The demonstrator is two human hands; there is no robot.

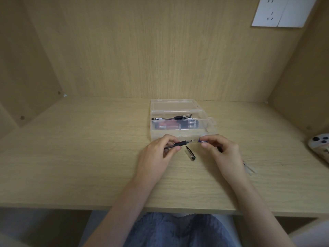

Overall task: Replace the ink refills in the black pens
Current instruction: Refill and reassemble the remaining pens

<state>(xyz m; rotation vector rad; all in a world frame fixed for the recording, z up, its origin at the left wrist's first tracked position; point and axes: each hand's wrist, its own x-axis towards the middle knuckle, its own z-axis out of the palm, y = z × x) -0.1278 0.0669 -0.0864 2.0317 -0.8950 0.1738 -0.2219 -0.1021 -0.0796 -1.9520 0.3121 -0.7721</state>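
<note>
My left hand [156, 154] grips a black pen [181, 143] by its barrel, with the uncapped tip pointing right. My right hand [222, 150] pinches a small purple and silver piece [203, 140] just off the pen's tip; what the piece is I cannot make out. Something dark pokes out of the right hand near the palm. A black pen cap [190, 153] lies on the desk between the two hands. Behind the hands stands an open clear plastic box [154, 132] holding another black pen [172, 118] and some packaged items.
A wooden desk [71, 157] runs between wooden side walls and a back panel. A phone [320, 145] lies at the right edge. A clear wrapper [250, 168] lies right of my right wrist. A white wall socket [277, 11] sits at the top right.
</note>
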